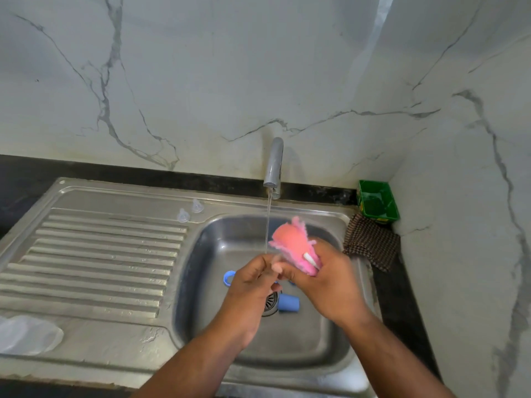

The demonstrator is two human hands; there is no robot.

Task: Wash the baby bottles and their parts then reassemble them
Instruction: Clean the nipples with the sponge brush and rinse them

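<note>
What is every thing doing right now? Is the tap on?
Grey metal tap: on, water running.
Pink fluffy bottle brush: gripped in right hand, beside the stream.
Left hand: fingers curled at the stream; contents too blurred to tell.
Blue plastic cap: on its side by the drain.
Blue plastic ring: lying in the steel sink basin.
Two clear teats: upright on the drainboard.
Brown checked cloth: crumpled.

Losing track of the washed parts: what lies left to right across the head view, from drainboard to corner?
Clear plastic piece on the drainboard → two clear teats → blue ring in the basin → left hand → right hand gripping the pink brush → green box. Tap, blue cap and cloth overlap others, so omitted.
</note>
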